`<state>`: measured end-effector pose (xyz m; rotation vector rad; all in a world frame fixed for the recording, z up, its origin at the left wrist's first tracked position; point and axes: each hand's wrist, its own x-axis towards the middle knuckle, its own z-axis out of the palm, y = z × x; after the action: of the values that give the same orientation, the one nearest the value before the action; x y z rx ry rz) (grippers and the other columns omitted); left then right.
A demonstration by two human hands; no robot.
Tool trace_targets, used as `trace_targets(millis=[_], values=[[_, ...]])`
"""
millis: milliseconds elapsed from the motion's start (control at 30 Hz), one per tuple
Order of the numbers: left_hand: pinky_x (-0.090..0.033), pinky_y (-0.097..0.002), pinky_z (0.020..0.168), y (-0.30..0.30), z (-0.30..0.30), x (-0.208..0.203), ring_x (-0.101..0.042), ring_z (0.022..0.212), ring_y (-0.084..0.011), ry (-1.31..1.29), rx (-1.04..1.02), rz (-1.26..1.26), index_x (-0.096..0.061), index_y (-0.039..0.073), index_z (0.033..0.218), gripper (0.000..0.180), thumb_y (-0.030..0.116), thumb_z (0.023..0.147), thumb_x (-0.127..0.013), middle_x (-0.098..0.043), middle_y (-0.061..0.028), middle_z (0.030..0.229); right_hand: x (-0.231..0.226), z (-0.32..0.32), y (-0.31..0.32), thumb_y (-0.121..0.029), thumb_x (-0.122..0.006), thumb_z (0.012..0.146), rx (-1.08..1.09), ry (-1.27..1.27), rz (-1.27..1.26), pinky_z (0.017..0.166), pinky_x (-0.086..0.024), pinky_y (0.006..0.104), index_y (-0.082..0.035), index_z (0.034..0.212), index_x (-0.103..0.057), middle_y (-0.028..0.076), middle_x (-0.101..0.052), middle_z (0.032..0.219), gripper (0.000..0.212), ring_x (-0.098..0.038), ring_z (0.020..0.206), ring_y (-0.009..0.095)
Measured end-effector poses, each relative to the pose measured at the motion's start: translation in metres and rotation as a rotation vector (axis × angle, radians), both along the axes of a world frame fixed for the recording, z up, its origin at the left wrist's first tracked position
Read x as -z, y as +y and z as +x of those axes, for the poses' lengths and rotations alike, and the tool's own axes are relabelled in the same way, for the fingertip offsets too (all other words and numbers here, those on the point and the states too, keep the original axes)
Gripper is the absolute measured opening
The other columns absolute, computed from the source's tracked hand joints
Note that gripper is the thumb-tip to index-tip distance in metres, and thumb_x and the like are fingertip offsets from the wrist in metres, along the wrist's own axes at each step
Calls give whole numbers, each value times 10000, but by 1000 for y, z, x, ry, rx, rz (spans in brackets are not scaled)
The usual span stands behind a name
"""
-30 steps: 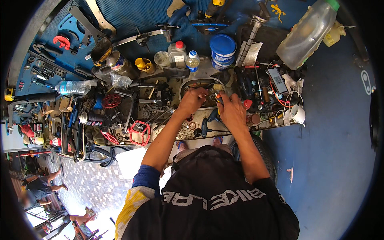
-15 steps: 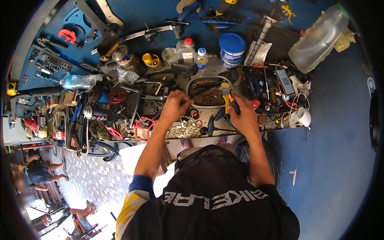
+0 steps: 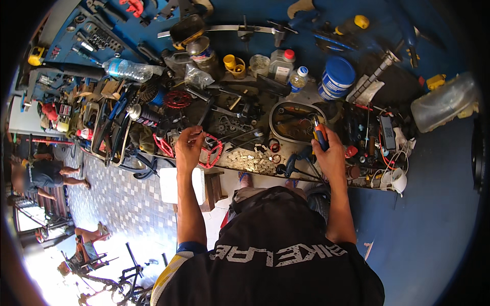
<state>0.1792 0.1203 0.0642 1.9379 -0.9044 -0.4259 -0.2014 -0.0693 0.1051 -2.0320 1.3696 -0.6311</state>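
My right hand (image 3: 329, 150) is closed around an orange and dark-blue handled tool (image 3: 321, 136), its working end too small to name. A sliver of yellow shows beside it. That hand is at the right rim of an oval metal basin (image 3: 273, 127), which holds dark liquid and small parts. My left hand (image 3: 189, 147) hovers over the bench's front edge with thumb and fingers pinched together; anything between them is too small to make out. Next to it is a red bicycle pedal (image 3: 216, 156). Between my hands lies a gold-coloured chain (image 3: 250, 162), with a small red ring (image 3: 274, 146) behind it.
Behind the basin stand a blue-lidded tub (image 3: 337, 77), a small blue-capped bottle (image 3: 297, 80) and a red-capped bottle (image 3: 282, 65). Dark-handled hex keys (image 3: 292, 164) lie in front. A phone (image 3: 387, 132) and cables are at right. People are in the background at lower left.
The view has swung, shifting the bench rightward. My left hand has moved left, away from the basin toward the red pedal. The brush bristles seen by my right hand no longer show.
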Motion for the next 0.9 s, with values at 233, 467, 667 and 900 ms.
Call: trace_targets(millis=[233,467,667,900], values=[[-604,-392,771,18,7,15,-775,949,-281,-169,-101,-4,-761,16,1168,258,133,946,-822,-755,-164,1098,-2,21,-5,-221,-797,941,-126,-15,-38,975,-548,494,-56,1409,-647,206,-712,1255,518,-688,1149,445],[-491,-487,992,-16,-16,29,-642,1166,-385,-514,41,225,-754,26,1186,377,226,881,-853,-755,-169,1138,5,28,-4,-234,-799,937,-204,-12,-77,947,-558,498,-60,1420,-642,222,-722,1248,537,-703,1131,444],[-415,-509,1037,-61,-29,37,-620,1212,-403,-737,123,519,-701,75,1223,532,365,824,-900,-776,-192,1134,4,25,-3,-228,-794,942,-203,-45,-64,934,-561,496,-58,1433,-637,219,-721,1243,543,-712,1107,438],[-514,-491,966,-70,-18,39,-705,1125,-366,-502,114,429,-696,0,1259,523,292,859,-863,-779,-162,1116,-4,7,-1,-199,-795,944,-117,-23,-30,933,-553,456,-46,1391,-658,197,-728,1198,492,-716,1093,398]])
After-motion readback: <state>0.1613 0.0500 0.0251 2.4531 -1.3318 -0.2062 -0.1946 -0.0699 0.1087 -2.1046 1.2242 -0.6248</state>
